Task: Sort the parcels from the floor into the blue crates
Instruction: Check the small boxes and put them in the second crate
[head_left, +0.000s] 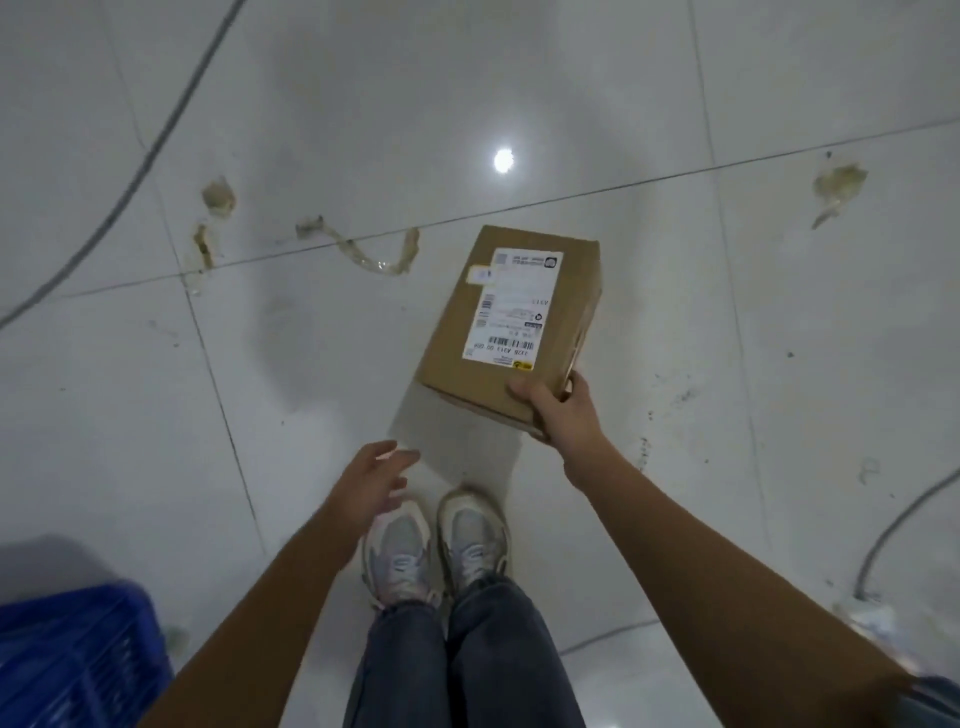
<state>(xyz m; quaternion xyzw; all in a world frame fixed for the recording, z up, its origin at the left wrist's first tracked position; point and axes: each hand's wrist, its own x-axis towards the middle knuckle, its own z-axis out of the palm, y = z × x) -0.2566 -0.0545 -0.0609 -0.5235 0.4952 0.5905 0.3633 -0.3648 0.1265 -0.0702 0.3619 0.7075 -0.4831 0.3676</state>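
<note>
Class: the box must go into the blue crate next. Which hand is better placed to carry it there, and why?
Right. The right hand already grips the box by its near corner; the left hand is open and empty, though nearer the crate.

Brightness: dim, cool, greyish overall.
Source: overhead lamp, mirrored as a small white glare spot on the glossy floor tiles.
Shadows: soft, under the cardboard parcel (darkest near its lower edge).
Blur: left hand and blue crate smeared.
Distortion: tile joints bow toward the edges.
</note>
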